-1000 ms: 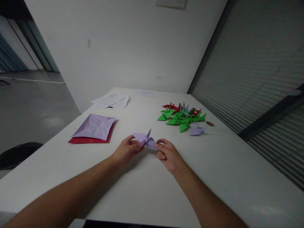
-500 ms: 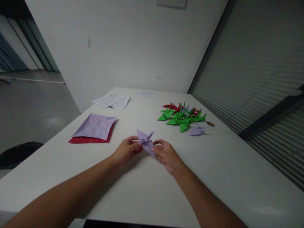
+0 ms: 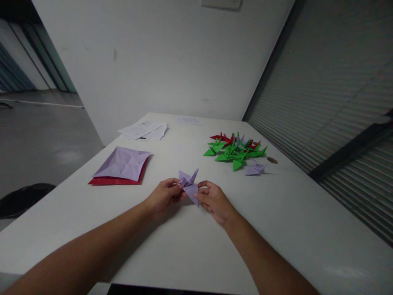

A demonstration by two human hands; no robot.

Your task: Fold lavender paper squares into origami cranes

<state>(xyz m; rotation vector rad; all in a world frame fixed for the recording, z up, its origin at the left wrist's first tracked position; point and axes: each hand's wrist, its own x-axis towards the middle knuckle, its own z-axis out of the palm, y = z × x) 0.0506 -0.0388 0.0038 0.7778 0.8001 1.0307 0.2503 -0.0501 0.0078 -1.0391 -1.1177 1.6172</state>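
Purple paper crane: held [image 3: 191, 190] just above the white table [image 3: 184, 254], between both hands; its wings are spread on a slant, one toward 11 o'clock, one toward 5, and a narrow point rises toward 1.
Left hand: at 8 o'clock of the crane [image 3: 162, 196], thumb and fingers clamped on its folded middle, probably to steady the body.
Right hand: at 4 o'clock [image 3: 216, 203], thumb and fingers pinching the near wing's edge, forefinger slightly apart; gripping so far out seems meant to set the wing's angle without crushing the folds.
Lone purple crane: between 2 and 3 o'clock [image 3: 254, 169], beside a round brown disc or hole [image 3: 272, 160].
Crane pile: at 2 o'clock, green cranes [image 3: 227, 155] nearer, red cranes [image 3: 229, 140] behind, apparently grouped there to leave working room.
Creased purple sheet: toward 10 o'clock [image 3: 123, 162], over red paper [image 3: 113, 181], perhaps stacked within left-hand reach.
Printed papers: between 10 and 11, farther off [image 3: 143, 130], seemingly pushed aside.
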